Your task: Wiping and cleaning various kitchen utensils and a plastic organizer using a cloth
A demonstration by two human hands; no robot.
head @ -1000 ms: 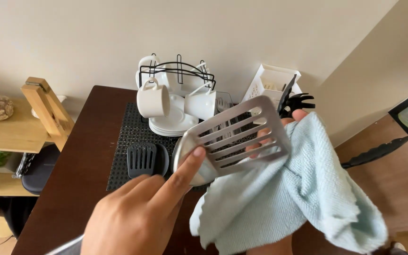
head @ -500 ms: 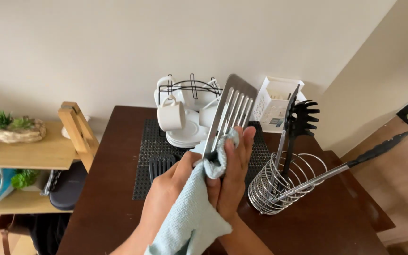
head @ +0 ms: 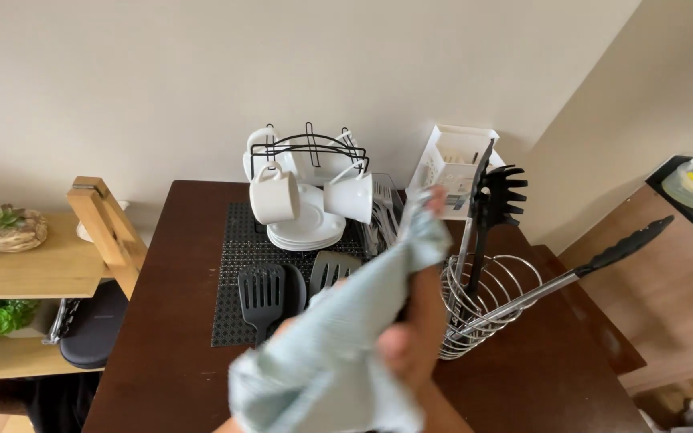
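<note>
pale blue cloth point(head: 338, 353) around right hand point(head: 411, 341), beside wire utensil holder point(head: 487, 309)

Soft pale-blue cloth point(head: 338, 353), shiny wire holder point(head: 487, 309), matt dark wooden table point(head: 170, 353)

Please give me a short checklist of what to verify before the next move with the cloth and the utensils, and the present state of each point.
1. Light blue cloth gripped by a hand: ok.
2. Which hand it is, and where the other is: cannot tell.
3. Metal slotted turner inside the cloth: cannot tell, hidden and blurred.
4. Wire utensil holder upright, with tongs and pasta server in it: ok.
5. Two dark turners lying on the black mat: ok.
6. Cups hanging on the rack over the plates: ok.
</note>
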